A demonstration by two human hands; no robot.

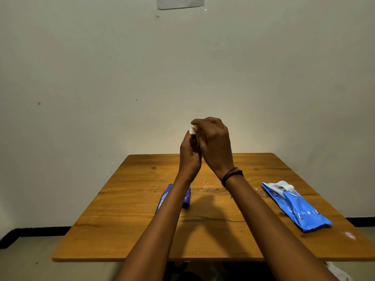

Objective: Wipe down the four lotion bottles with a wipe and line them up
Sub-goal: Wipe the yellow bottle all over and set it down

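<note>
Both hands are raised together above the far half of the table (121,220), well clear of its top and seen against the pale wall (81,78); the left hand (189,155) comes up from below with its fingers curled round a small yellowish thing (196,137), of which only a thin edge shows between the two palms, so I cannot tell whether it is one of the lotion bottles; the right hand (215,142) is folded over the top of it, fingers bent down and closed on a white wipe (192,130), a corner of which pokes out at the fingertips just above the left thumb; the two hands touch each other, and most of what they hold is hidden; a dark cord bracelet (231,175) sits on the right wrist; on the table, partly behind the left forearm, a blue-purple item (186,197) with pale lettering lies flat near the middle, and whether it is a bottle or a packet cannot be made out; well apart from it, toward the right edge, a bright blue pack of wipes (296,207) lies at a slant with its white flap turned toward the wall; a sheet of paper (179,2) is stuck high on the wall, its print too small to read; a black skirting strip (30,232) runs along the foot of the wall at the left.
</note>
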